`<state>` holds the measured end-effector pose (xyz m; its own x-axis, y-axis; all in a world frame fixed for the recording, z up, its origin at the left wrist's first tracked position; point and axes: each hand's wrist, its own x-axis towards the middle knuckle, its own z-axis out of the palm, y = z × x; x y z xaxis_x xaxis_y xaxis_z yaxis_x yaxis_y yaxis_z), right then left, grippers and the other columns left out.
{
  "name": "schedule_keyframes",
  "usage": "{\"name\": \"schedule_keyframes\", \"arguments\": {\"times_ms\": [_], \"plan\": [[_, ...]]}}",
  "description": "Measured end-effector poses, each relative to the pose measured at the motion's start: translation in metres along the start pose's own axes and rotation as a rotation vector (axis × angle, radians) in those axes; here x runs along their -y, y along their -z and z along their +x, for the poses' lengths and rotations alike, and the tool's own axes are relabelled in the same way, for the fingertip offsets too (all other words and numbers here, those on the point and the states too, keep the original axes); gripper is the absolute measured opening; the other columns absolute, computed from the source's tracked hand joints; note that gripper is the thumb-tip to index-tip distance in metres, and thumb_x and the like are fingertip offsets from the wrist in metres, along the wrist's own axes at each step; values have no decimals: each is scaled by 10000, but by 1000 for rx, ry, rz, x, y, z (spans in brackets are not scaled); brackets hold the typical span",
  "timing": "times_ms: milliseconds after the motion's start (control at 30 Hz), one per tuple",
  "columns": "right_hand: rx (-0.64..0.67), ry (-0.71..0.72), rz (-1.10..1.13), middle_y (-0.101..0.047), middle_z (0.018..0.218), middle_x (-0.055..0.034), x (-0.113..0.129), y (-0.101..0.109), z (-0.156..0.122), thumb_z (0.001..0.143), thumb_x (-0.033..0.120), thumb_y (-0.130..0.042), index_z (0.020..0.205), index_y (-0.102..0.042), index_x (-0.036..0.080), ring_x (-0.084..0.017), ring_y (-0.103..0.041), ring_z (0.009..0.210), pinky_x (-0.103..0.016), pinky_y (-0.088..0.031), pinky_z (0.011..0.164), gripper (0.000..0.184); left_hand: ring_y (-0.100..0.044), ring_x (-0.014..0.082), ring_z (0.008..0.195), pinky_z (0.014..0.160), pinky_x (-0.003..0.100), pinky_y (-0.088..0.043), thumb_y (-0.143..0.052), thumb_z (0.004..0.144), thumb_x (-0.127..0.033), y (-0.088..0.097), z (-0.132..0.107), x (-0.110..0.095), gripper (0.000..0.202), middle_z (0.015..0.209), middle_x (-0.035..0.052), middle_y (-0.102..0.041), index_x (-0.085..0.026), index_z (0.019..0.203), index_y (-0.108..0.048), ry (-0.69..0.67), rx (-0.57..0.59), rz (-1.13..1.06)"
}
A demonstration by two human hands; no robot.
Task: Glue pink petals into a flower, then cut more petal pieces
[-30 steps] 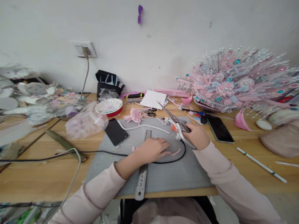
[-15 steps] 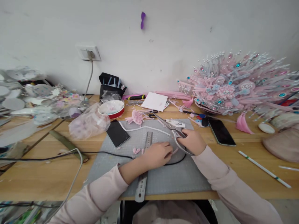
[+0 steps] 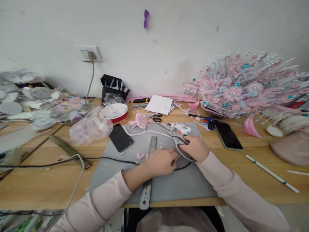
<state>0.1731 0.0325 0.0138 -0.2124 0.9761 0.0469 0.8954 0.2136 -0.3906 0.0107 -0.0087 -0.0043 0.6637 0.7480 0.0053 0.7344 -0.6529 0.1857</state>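
Note:
My right hand (image 3: 196, 149) is wrapped round the handles of large silver scissors (image 3: 177, 140), whose blades point up and left over the cutting mat (image 3: 166, 188). My left hand (image 3: 163, 161) rests across a steel ruler (image 3: 145, 195), its fingers curled into a pinch just left of the scissor handles. What the pinch holds is hidden. Several small pink fluffy pieces (image 3: 140, 156) lie on the mat left of that hand. A white cord (image 3: 149, 131) curves across the mat behind it, and a pink fluffy flower (image 3: 140, 120) lies beyond.
A phone (image 3: 120, 138) lies on the mat's left edge, another phone (image 3: 228, 135) on the wooden table. A red-rimmed tub (image 3: 124, 116) and plastic bag (image 3: 90, 127) stand left. A black cable (image 3: 106, 158) crosses the mat. A jewelled pink headdress (image 3: 231, 90) fills the back right.
My right hand and the scissors have shifted slightly left, closer to my left hand. The pink strip that showed by my left fingertips is now mostly out of sight.

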Motion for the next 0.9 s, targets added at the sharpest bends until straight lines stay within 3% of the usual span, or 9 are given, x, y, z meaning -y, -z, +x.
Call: {"name": "schedule_keyframes", "arguments": {"times_ms": [100, 267, 400, 500, 600, 667, 767, 900], "plan": [[-9, 33, -33, -612, 617, -33, 5, -3, -4, 701, 344, -570, 599, -551, 186, -146, -522, 589, -241, -294, 525, 188, -604, 173, 716, 595, 276, -469, -452, 763, -245, 15, -7, 3, 151, 873, 44, -618, -186, 860, -552, 48, -9, 69], [27, 65, -86, -655, 756, -82, 9, -18, -9, 731, 323, -567, 708, -586, 170, -181, -592, 719, -246, -355, 587, 155, -596, 193, 710, 582, 289, -444, -420, 774, -229, 35, -12, 8, 173, 834, 77, -604, -165, 865, -553, 234, -145, 169], [64, 79, -130, -668, 854, -103, 10, -27, -11, 744, 330, -562, 808, -613, 156, -216, -610, 815, -272, -402, 659, 192, -595, 179, 702, 576, 273, -426, -368, 820, -232, 36, -12, 11, 189, 849, 64, -608, -178, 899, -531, 343, -204, 121], [-4, 93, -101, -665, 910, -127, 13, -24, -15, 755, 351, -564, 863, -634, 147, -253, -609, 860, -320, -426, 708, 241, -596, 164, 681, 570, 263, -414, -341, 851, -263, 31, -11, 11, 193, 834, 47, -616, -187, 902, -510, 398, -217, 29], [-119, 182, 134, -665, 952, -110, 18, -19, -20, 806, 333, -506, 905, -650, 168, -234, -598, 912, -333, -429, 790, 240, -598, 159, 690, 579, 260, -409, -334, 862, -275, 26, -10, 12, 184, 835, 43, -618, -187, 904, -489, 415, -243, -54], [-111, 209, 414, -679, 906, -76, 22, -20, -23, 839, 339, -446, 913, -655, 189, -192, -611, 854, -305, -448, 768, 268, -596, 159, 699, 589, 259, -409, -343, 860, -277, 25, -10, 12, 170, 818, 41, -614, -187, 888, -484, 385, -244, -98], [20, 102, 779, -676, 730, -34, 26, -25, -22, 824, 409, -429, 842, -665, 202, -154, -607, 638, -271, -466, 604, 314, -581, 149, 686, 589, 250, -402, -371, 845, -274, 23, -10, 12, 143, 776, 28, -603, -192, 846, -489, 327, -243, -165], [109, -56, 1011, -644, 632, -2, 26, -29, -17, 708, 474, -553, 737, -654, 200, -125, -558, 517, -246, -435, 496, 293, -540, 125, 636, 567, 233, -381, -402, 819, -257, 21, -9, 12, 129, 716, 4, -589, -195, 765, -501, 297, -274, -309]]}}
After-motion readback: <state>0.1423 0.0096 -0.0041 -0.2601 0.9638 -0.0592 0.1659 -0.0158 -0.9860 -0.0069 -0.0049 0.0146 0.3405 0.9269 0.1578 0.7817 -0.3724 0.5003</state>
